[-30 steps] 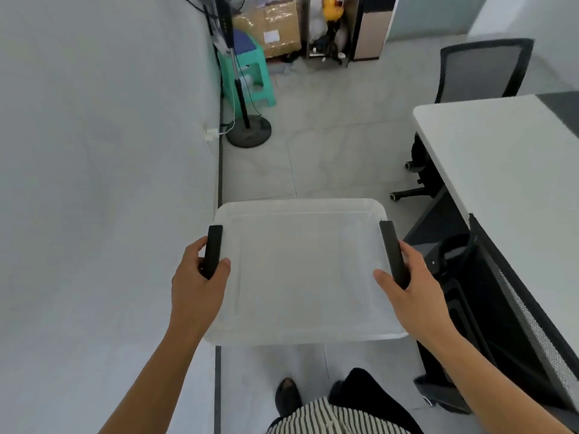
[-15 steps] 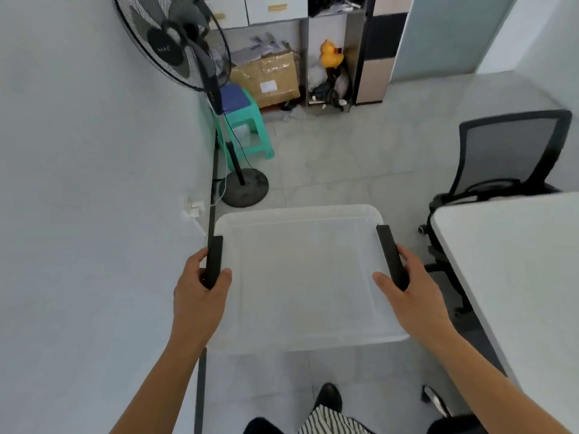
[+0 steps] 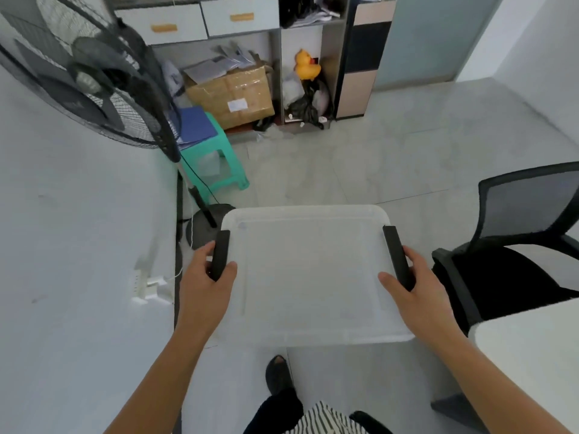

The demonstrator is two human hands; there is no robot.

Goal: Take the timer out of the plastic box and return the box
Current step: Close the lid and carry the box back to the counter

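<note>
I carry a clear plastic box (image 3: 308, 277) with a translucent lid in front of me, level above the floor. My left hand (image 3: 205, 281) grips its black left handle (image 3: 220, 258). My right hand (image 3: 413, 285) grips the black right handle (image 3: 396, 256). No timer shows in or around the box.
A standing fan (image 3: 94, 79) and its round base (image 3: 203, 225) are at the left by a white wall. Behind it are a green stool (image 3: 216, 161), a cardboard carton (image 3: 235, 95) and shelves with a yellow duck (image 3: 305, 65). A black office chair (image 3: 513, 245) and a white table corner (image 3: 532, 364) are at the right.
I have walked forward with the box in both hands. The fan, stool and shelves have come closer and the white table has slid off to the lower right.
</note>
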